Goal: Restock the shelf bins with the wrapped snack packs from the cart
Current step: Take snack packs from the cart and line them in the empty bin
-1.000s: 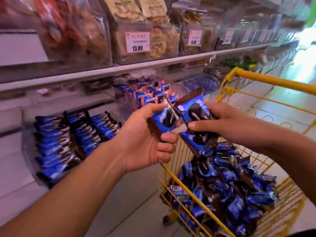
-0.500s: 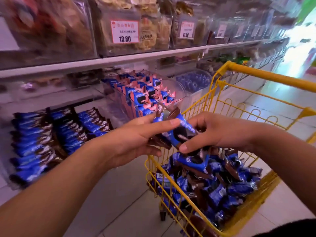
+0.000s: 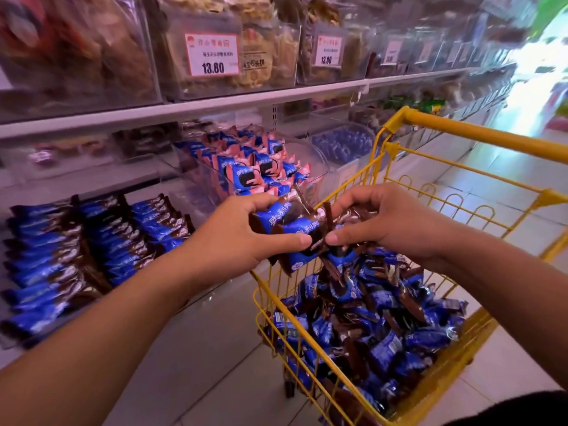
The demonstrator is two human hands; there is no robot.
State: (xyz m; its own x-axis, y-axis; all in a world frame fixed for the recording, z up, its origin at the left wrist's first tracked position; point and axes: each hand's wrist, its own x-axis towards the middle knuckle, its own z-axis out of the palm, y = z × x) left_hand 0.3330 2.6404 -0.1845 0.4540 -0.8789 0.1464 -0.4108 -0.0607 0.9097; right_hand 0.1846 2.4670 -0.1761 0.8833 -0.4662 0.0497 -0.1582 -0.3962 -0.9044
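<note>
Small bunch of blue-and-brown foil-wrapped snack packs [image 3: 290, 232] held up between both hands, above the near left corner of the yellow wire cart [image 3: 461, 133]. Left hand [image 3: 236, 238] grips the bunch from the left: thumb along the lower front edge, fingers [image 3: 261, 200] curled over the top, clenched round the wrappers. Right hand [image 3: 393, 222] meets it from the right, thumb tip nearly touching the left thumb tip, fingers arched over more packs; it is pinching wrappers too, exact number held hidden under the palm. One brown wrapper end sticks up between the two hands.

Below them, loose heap of identical blue-and-brown packs [image 3: 378, 327] fills the cart basket. To the left, clear plastic shelf bin [image 3: 92, 250] on the lower shelf holds the same blue-brown packs in tidy rows. Behind the hands, a second clear bin of blue-and-pink wrapped packs [image 3: 255, 170]. Upper white shelf [image 3: 215, 104] carries clear boxes of bagged snacks with white-and-red price tags [image 3: 212, 55] reading 13.80. Pale tiled floor [image 3: 215, 348] under the cart.
</note>
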